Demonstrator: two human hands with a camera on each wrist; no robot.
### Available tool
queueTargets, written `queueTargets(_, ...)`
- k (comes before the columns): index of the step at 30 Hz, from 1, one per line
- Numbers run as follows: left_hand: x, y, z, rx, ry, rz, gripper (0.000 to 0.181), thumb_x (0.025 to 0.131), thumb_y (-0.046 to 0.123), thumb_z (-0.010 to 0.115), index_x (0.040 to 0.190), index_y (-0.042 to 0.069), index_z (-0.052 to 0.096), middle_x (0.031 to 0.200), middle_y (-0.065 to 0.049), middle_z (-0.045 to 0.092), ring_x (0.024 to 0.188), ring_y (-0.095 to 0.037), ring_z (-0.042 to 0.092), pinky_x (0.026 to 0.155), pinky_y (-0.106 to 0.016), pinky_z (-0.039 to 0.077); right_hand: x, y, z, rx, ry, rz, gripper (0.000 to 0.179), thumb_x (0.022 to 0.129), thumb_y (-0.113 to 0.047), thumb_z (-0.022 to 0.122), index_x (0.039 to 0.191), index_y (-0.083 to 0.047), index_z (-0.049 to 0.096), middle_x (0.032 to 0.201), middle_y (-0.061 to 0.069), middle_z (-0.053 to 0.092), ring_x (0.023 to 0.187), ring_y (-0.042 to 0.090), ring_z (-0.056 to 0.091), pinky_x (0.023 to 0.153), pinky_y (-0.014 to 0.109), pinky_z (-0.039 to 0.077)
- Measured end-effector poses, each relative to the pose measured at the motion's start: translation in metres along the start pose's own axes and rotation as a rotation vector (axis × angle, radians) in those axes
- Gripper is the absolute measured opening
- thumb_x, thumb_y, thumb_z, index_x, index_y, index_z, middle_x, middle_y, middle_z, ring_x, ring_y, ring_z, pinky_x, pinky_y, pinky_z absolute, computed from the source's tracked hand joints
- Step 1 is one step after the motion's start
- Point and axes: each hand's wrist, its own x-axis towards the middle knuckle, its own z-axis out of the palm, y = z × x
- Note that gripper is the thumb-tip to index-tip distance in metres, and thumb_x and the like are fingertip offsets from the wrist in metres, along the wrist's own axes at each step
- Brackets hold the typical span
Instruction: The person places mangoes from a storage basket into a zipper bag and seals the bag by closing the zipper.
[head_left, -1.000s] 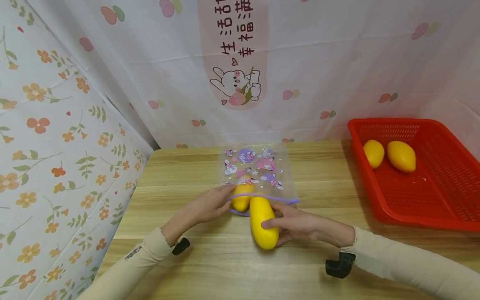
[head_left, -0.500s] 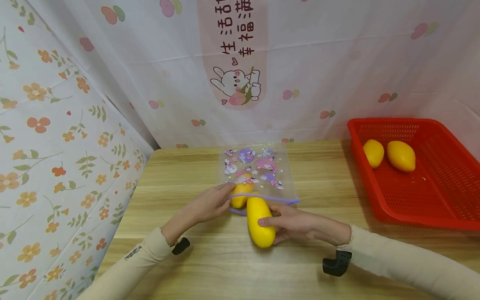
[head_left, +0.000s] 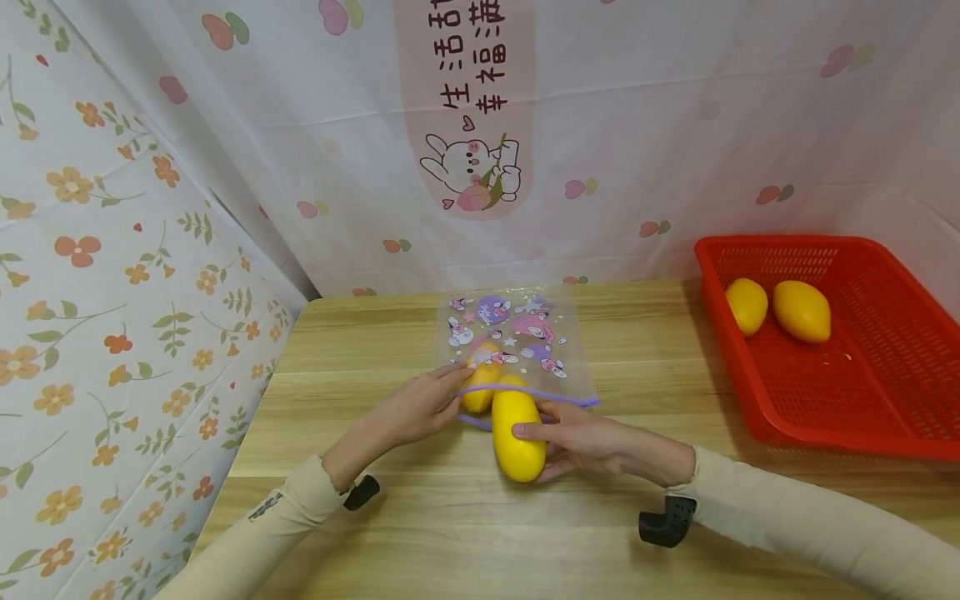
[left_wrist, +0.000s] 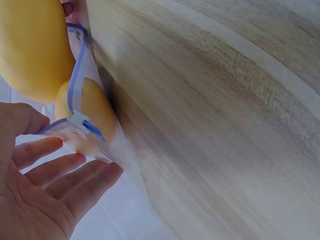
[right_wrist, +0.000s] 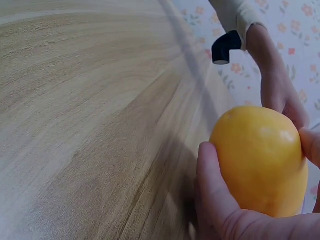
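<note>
A clear zip bag (head_left: 517, 333) with pink and purple cartoon prints lies on the table, its purple-edged mouth toward me. One yellow mango (head_left: 480, 398) is inside it, at the left of the mouth. My left hand (head_left: 423, 407) holds the left corner of the mouth, thumb above the edge and fingers below, by the white slider (left_wrist: 79, 119) in the left wrist view. My right hand (head_left: 581, 437) grips a second, larger-looking mango (head_left: 519, 442) from its right side. That mango's far end is under the bag's upper lip and shows faintly through the plastic.
A red plastic basket (head_left: 765, 400) stands at the right with two yellow mangoes (head_left: 802, 312) in it. Behind the wooden table (head_left: 360, 533) hangs a printed white curtain (head_left: 637, 125). A floral cloth (head_left: 112, 333) borders the left side.
My right hand has moved the mango forward and slightly left, its far end now under the bag's lip. The mango inside has shifted a little deeper. My left hand has stayed nearly still.
</note>
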Motion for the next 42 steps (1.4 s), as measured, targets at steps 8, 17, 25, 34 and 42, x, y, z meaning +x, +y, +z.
queueTargets(8, -0.0008, -0.0003, 0.0004, 0.008, 0.02, 0.013, 0.046, 0.099, 0.008, 0.063, 0.142, -0.006, 0.053, 0.144, -0.024, 0.052, 0.132, -0.037, 0.05, 0.104, -0.048, 0.046, 0.0031, 0.0006, 0.0009, 0.038, 0.018, 0.003, 0.082, 0.101, -0.025, 0.064, 0.157, 0.005, 0.012, 0.128, 0.026, 0.055, 0.107, 0.039, 0.064, 0.084, 0.055, 0.056)
queueTargets(17, -0.0015, -0.001, 0.0008, 0.011, 0.035, 0.019, 0.046, 0.098, 0.007, 0.063, 0.142, -0.005, 0.054, 0.144, -0.024, 0.053, 0.129, -0.037, 0.053, 0.101, -0.048, 0.048, 0.0022, -0.0009, 0.0024, 0.049, 0.041, 0.017, 0.086, 0.099, -0.02, 0.067, 0.158, 0.002, 0.008, 0.133, 0.026, 0.05, 0.106, 0.038, 0.064, 0.085, 0.055, 0.056)
queueTargets(25, -0.0013, -0.0012, -0.0003, 0.01, 0.038, 0.018, 0.047, 0.098, 0.007, 0.063, 0.142, -0.005, 0.054, 0.143, -0.025, 0.052, 0.126, -0.038, 0.056, 0.101, -0.047, 0.048, 0.0012, -0.0002, 0.0033, 0.038, 0.059, 0.008, 0.096, 0.092, -0.008, 0.071, 0.159, 0.0, 0.003, 0.149, 0.028, 0.034, 0.108, 0.038, 0.062, 0.088, 0.055, 0.055)
queueTargets(34, -0.0006, 0.0, -0.0022, 0.008, 0.033, 0.009, 0.047, 0.098, 0.008, 0.063, 0.142, -0.005, 0.054, 0.144, -0.025, 0.052, 0.117, -0.036, 0.062, 0.101, -0.047, 0.049, -0.0002, 0.0038, 0.0026, 0.033, 0.018, -0.032, 0.087, 0.093, -0.009, 0.07, 0.158, 0.002, 0.013, 0.138, 0.026, 0.045, 0.109, 0.036, 0.06, 0.09, 0.053, 0.055)
queueTargets(42, -0.0001, -0.0002, -0.0013, 0.0, 0.032, 0.015, 0.046, 0.098, 0.008, 0.063, 0.141, -0.006, 0.054, 0.144, -0.025, 0.052, 0.13, -0.037, 0.053, 0.104, -0.048, 0.045, -0.0022, 0.006, 0.0011, 0.057, -0.02, -0.041, 0.071, 0.099, -0.016, 0.067, 0.151, 0.011, 0.026, 0.131, 0.027, 0.049, 0.11, 0.035, 0.062, 0.094, 0.052, 0.053)
